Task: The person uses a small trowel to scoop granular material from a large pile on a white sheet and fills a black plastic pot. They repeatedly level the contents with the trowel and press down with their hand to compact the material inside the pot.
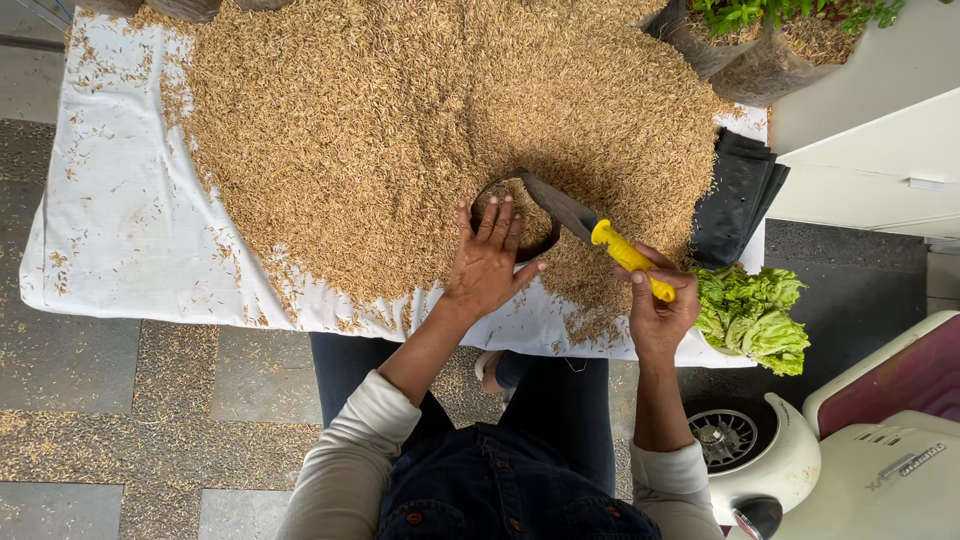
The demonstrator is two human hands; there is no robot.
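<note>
My left hand (487, 262) lies flat on the rim of a small black pot (520, 215), fingers spread wide and pressing on the husks inside it. The pot sits sunk in the near edge of a big heap of rice husks (400, 120), which covers most of a white cloth (120, 210). My right hand (655, 310) is to the right of the pot, fingers curled tight around the yellow handle of a trowel (590, 235); its dark blade reaches up-left and touches the pot's rim. A bunch of green lettuce (752, 312) lies right of the pot, just beyond my right hand. Folded black bags (738, 195) lie above the lettuce.
</note>
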